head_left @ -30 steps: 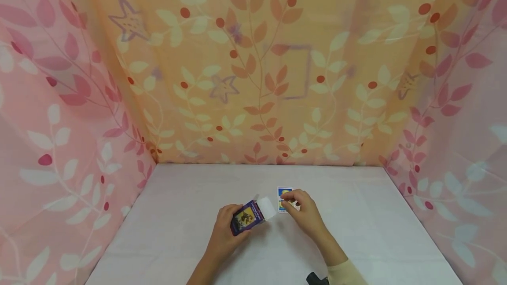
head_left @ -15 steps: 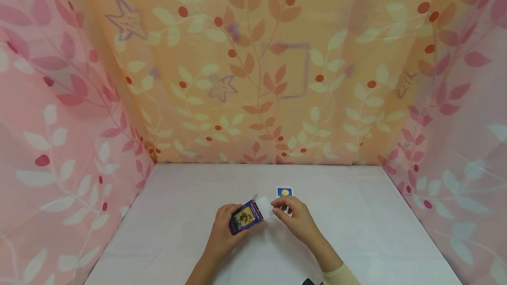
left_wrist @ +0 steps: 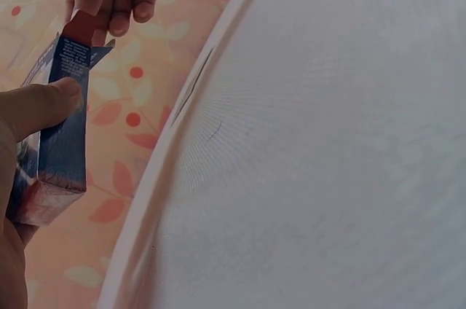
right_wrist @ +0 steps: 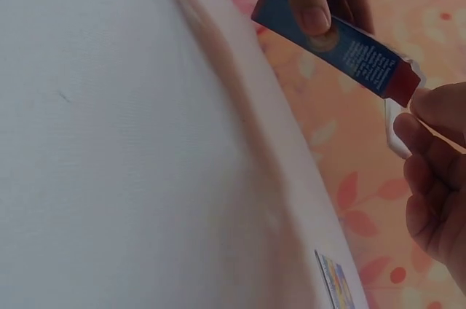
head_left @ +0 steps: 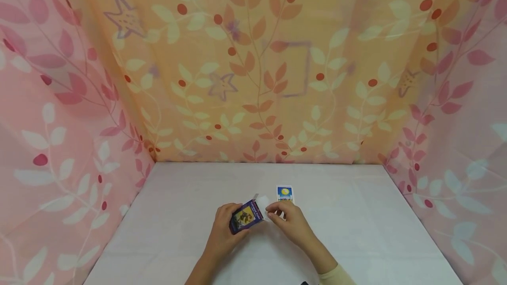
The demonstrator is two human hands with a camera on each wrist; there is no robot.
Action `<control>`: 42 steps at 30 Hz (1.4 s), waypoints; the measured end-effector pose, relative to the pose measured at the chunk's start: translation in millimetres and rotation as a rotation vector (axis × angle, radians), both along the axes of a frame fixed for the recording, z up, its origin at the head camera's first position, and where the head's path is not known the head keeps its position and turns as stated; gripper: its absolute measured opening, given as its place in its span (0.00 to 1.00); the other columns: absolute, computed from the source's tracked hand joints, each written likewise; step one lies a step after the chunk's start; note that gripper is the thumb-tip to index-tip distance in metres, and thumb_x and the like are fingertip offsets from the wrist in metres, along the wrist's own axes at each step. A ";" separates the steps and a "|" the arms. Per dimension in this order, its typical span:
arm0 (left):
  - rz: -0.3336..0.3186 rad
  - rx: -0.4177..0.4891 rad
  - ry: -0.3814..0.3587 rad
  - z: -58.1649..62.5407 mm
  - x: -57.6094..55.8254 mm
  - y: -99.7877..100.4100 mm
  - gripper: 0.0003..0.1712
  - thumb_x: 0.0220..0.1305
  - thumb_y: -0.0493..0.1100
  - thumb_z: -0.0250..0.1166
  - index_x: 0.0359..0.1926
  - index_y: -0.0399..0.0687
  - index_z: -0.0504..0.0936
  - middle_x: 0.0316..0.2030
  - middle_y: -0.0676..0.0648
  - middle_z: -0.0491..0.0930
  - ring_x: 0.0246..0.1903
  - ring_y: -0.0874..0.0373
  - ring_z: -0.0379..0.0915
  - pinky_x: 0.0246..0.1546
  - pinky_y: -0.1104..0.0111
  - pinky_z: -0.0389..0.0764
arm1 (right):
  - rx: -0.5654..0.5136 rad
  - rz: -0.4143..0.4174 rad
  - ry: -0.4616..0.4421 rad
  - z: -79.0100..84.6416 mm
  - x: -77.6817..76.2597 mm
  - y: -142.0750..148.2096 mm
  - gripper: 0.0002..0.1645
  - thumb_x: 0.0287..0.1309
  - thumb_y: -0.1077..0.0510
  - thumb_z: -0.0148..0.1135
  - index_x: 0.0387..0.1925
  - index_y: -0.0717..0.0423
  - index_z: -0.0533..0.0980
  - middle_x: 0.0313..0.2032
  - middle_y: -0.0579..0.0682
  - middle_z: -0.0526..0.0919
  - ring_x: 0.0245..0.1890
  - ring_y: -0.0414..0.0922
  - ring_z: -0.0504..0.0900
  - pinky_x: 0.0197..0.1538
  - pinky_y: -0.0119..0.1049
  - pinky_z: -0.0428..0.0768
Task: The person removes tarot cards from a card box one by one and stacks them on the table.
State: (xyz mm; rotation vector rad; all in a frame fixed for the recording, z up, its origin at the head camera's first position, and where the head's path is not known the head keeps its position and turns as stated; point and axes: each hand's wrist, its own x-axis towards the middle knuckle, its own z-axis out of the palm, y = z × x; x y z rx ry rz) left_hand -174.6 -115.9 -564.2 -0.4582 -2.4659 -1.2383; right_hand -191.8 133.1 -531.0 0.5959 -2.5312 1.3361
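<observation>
A small dark blue-purple card box (head_left: 246, 218), with a yellow picture on its front, is gripped in my left hand (head_left: 222, 231) above the white table. Its top end stands open, with the white inside of the lid (head_left: 261, 201) turned toward the right. My right hand (head_left: 292, 224) is at that open end, thumb and fingertips pinching a small red side flap (right_wrist: 403, 86). The left thumb lies along the narrow side of the box in the left wrist view. Just beyond the right hand lies a picture card (head_left: 284, 193) with a yellow sun on blue, its lower part hidden.
A white cloth covers the table (head_left: 190, 192). Flowered curtains stand around it: an orange one (head_left: 253, 65) at the back and pink ones (head_left: 71, 144) at the sides. A bit of a dark object (head_left: 304, 283) shows at the bottom edge, beside the right sleeve (head_left: 336, 276).
My right hand has moved left and slightly toward me, from over the sun card to the box's open end, uncovering the card's upper part. The left hand and box stay nearly still.
</observation>
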 end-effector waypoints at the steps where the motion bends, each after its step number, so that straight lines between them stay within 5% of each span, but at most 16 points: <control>1: -0.003 0.000 0.004 -0.3 0.1 -0.1 0.47 0.43 0.43 0.86 0.66 0.57 0.75 0.61 0.59 0.72 0.62 0.64 0.64 0.62 0.55 0.76 | 0.001 0.001 -0.003 -1.2 -0.1 -0.7 0.08 0.62 0.56 0.72 0.42 0.40 0.84 0.35 0.32 0.83 0.35 0.35 0.77 0.35 0.29 0.77; 42: -0.055 0.005 0.065 -2.4 0.6 0.4 0.47 0.42 0.42 0.86 0.66 0.59 0.75 0.60 0.60 0.72 0.60 0.64 0.66 0.60 0.61 0.77 | -0.069 -0.083 -0.169 -7.7 5.0 -14.3 0.07 0.60 0.51 0.73 0.39 0.43 0.84 0.30 0.36 0.81 0.30 0.36 0.77 0.34 0.29 0.78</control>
